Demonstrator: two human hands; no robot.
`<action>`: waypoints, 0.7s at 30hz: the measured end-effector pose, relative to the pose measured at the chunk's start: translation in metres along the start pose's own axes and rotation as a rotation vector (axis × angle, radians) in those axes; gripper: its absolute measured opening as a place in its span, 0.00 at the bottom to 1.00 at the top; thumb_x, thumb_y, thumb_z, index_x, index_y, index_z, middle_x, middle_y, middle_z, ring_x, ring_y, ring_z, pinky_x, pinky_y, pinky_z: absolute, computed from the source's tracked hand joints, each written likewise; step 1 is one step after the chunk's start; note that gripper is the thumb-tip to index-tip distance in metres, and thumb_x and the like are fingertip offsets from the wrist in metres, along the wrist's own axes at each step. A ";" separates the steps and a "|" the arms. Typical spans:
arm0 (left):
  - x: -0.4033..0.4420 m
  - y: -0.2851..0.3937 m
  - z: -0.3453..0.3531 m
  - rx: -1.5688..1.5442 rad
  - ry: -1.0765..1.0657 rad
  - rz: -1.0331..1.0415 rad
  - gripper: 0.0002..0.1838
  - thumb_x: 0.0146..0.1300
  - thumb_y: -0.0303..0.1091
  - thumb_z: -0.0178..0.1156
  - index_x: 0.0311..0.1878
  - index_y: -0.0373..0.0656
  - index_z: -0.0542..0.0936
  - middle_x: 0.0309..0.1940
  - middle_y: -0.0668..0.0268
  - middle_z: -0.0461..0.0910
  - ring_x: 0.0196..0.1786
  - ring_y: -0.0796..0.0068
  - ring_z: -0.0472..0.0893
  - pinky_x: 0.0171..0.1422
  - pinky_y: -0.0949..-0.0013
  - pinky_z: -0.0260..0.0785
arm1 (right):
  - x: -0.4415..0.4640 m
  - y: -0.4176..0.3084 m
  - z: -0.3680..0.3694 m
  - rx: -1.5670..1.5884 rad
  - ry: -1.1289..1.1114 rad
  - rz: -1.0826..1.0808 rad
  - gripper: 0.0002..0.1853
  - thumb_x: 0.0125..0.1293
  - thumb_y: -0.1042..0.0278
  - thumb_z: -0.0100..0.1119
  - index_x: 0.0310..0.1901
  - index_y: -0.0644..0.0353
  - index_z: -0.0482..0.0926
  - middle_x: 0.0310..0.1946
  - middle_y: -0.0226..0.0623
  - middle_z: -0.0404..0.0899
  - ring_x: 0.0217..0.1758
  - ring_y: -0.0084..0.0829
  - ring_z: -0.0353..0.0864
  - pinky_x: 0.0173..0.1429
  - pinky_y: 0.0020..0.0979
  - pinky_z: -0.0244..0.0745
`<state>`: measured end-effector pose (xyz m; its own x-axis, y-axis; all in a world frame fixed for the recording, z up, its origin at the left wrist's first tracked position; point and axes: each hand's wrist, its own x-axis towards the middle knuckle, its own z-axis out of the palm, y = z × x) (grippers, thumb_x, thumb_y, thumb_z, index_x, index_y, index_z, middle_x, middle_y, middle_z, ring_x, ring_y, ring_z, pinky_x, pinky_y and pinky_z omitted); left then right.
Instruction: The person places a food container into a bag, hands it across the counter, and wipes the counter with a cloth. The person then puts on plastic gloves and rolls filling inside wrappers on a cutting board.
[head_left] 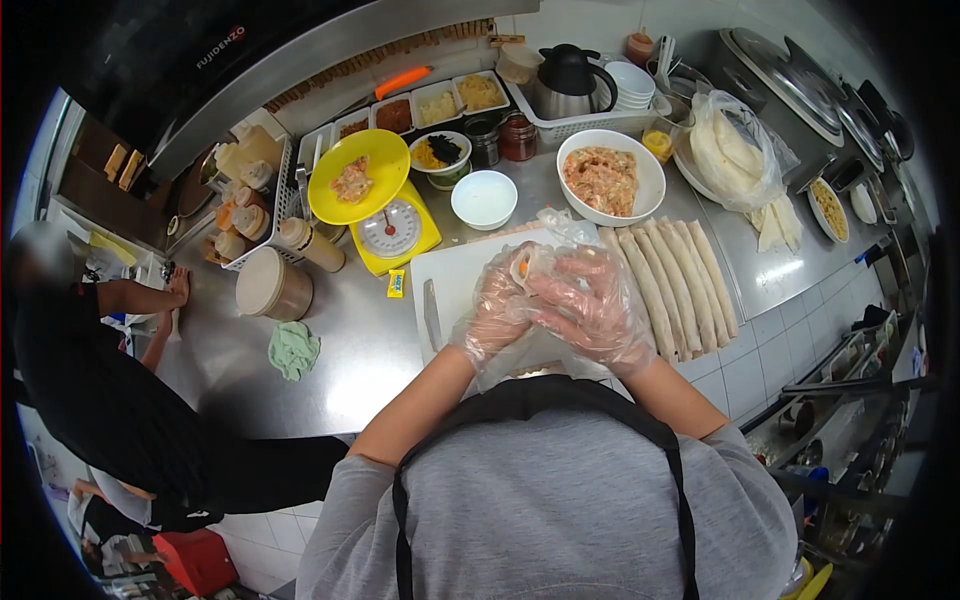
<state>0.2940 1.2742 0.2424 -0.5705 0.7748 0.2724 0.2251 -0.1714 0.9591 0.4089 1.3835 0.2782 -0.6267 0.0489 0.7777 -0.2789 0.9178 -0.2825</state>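
Observation:
Both my hands wear clear plastic gloves and meet above a white cutting board (445,275). My left hand (497,305) is closed around a small dumpling (522,267) with a pale wrapper and an orange bit on top. The curled fingers of my right hand (592,298) press against its side; glove folds partly hide the contact. A knife (431,315) lies on the board's left side. Right of my hands, several long pale rolls (675,285) lie side by side. Behind them stands a white bowl of minced filling (606,178).
A yellow kitchen scale (395,235) carries filling on its yellow pan (330,190). Nearby are a small white bowl (484,200), a lidded tub (272,283), a green cloth (293,350) and a bag of wrappers (735,150). A co-worker (130,370) stands at the left.

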 end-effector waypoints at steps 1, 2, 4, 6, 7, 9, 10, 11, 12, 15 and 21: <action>0.001 0.006 0.001 0.000 -0.002 0.000 0.23 0.50 0.32 0.70 0.49 0.40 0.75 0.43 0.66 0.79 0.46 0.74 0.78 0.52 0.69 0.70 | 0.002 0.002 0.000 -0.002 0.001 0.001 0.19 0.46 0.61 0.72 0.42 0.50 0.82 0.40 0.36 0.75 0.45 0.39 0.75 0.51 0.39 0.71; 0.002 0.014 0.002 0.035 -0.040 0.032 0.21 0.51 0.32 0.68 0.49 0.40 0.75 0.44 0.64 0.79 0.47 0.71 0.78 0.52 0.67 0.70 | 0.004 0.003 0.001 0.048 0.029 0.006 0.18 0.46 0.61 0.72 0.41 0.51 0.81 0.38 0.36 0.75 0.43 0.39 0.75 0.48 0.39 0.71; 0.002 0.021 0.004 0.069 -0.078 0.065 0.20 0.53 0.31 0.66 0.49 0.40 0.76 0.45 0.63 0.79 0.47 0.68 0.78 0.52 0.66 0.70 | 0.011 0.001 -0.001 0.099 0.056 0.010 0.18 0.46 0.62 0.72 0.41 0.52 0.81 0.37 0.36 0.75 0.41 0.38 0.75 0.46 0.39 0.71; 0.000 0.024 0.005 0.154 -0.068 0.030 0.18 0.54 0.30 0.63 0.49 0.40 0.76 0.45 0.59 0.79 0.48 0.63 0.79 0.52 0.64 0.70 | 0.025 -0.009 -0.008 0.164 -0.059 0.239 0.14 0.48 0.64 0.70 0.38 0.54 0.80 0.33 0.38 0.74 0.37 0.39 0.75 0.42 0.37 0.70; 0.001 0.028 0.005 0.154 -0.068 0.030 0.18 0.54 0.30 0.63 0.49 0.40 0.76 0.45 0.59 0.79 0.48 0.63 0.79 0.52 0.64 0.70 | 0.029 -0.010 -0.011 0.164 -0.059 0.239 0.14 0.48 0.64 0.70 0.38 0.54 0.80 0.33 0.38 0.74 0.37 0.39 0.75 0.42 0.37 0.70; 0.004 0.037 0.005 0.301 -0.097 0.181 0.17 0.54 0.30 0.62 0.49 0.40 0.76 0.44 0.57 0.80 0.48 0.61 0.79 0.52 0.63 0.70 | 0.035 -0.010 -0.016 0.135 -0.112 0.203 0.11 0.52 0.67 0.67 0.37 0.56 0.78 0.32 0.40 0.73 0.36 0.40 0.74 0.42 0.36 0.70; 0.004 0.035 0.006 0.301 -0.097 0.181 0.17 0.54 0.30 0.62 0.49 0.40 0.76 0.44 0.57 0.80 0.48 0.61 0.79 0.52 0.63 0.70 | 0.038 -0.009 -0.020 0.135 -0.112 0.203 0.11 0.52 0.67 0.67 0.37 0.56 0.78 0.32 0.40 0.73 0.36 0.40 0.74 0.42 0.36 0.70; 0.003 0.032 0.007 0.353 -0.054 0.178 0.17 0.54 0.30 0.62 0.48 0.40 0.77 0.43 0.57 0.80 0.46 0.61 0.79 0.52 0.63 0.70 | 0.041 -0.008 -0.023 0.204 -0.137 0.219 0.10 0.53 0.69 0.66 0.37 0.57 0.78 0.30 0.38 0.72 0.35 0.38 0.74 0.40 0.34 0.69; 0.003 0.029 0.007 0.404 -0.011 0.175 0.17 0.53 0.29 0.62 0.48 0.40 0.77 0.42 0.57 0.80 0.45 0.61 0.79 0.52 0.63 0.70 | 0.042 -0.007 -0.026 0.274 -0.162 0.236 0.08 0.55 0.71 0.64 0.37 0.58 0.78 0.28 0.36 0.71 0.33 0.35 0.73 0.39 0.33 0.69; 0.003 0.029 0.010 0.071 0.009 0.012 0.17 0.52 0.29 0.62 0.47 0.40 0.77 0.41 0.56 0.80 0.44 0.59 0.79 0.51 0.62 0.69 | 0.034 -0.002 -0.023 0.325 -0.090 0.297 0.08 0.55 0.73 0.64 0.36 0.60 0.77 0.29 0.36 0.72 0.34 0.35 0.74 0.40 0.33 0.70; 0.003 0.042 0.008 0.260 0.031 0.046 0.15 0.51 0.28 0.62 0.44 0.38 0.76 0.38 0.56 0.79 0.42 0.58 0.78 0.48 0.62 0.68 | 0.021 0.000 -0.023 0.216 -0.053 0.193 0.09 0.53 0.76 0.64 0.37 0.58 0.78 0.36 0.38 0.75 0.38 0.38 0.76 0.43 0.35 0.72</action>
<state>0.3079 1.2743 0.2831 -0.5785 0.7499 0.3210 0.4443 -0.0403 0.8950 0.4125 1.3930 0.3074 -0.7185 0.1887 0.6694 -0.2956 0.7884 -0.5395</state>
